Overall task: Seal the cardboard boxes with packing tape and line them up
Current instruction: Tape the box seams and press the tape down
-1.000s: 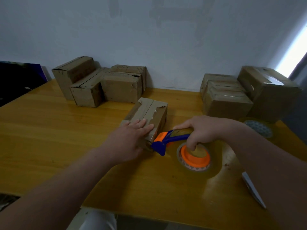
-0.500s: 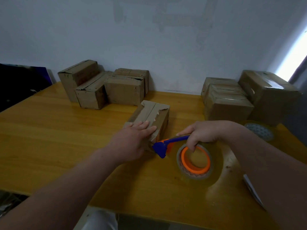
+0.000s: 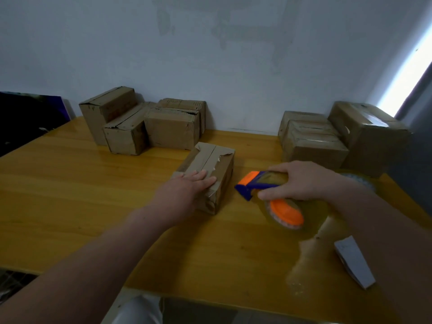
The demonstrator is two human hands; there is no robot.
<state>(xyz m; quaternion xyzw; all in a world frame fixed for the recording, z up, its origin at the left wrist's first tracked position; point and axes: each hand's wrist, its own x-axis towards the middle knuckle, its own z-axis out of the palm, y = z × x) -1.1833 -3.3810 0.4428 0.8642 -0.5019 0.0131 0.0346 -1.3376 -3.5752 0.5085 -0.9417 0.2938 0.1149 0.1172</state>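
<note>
One small brown cardboard box is sitting on the yellow wooden table. The left hand is pressing its near end, fingers straight and together. Just right of it, the right hand is curling its fingers round one orange-and-blue tape dispenser. Behind the box, four brown boxes are standing to the left and three boxes to the right.

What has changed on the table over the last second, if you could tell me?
The right hand, gripping the dispenser, drew it rightward away from the near end of the box and tilted it; a gap now separates them. The left hand stays flat on the box, which has not moved, nor have the left stack and right stack.
</note>
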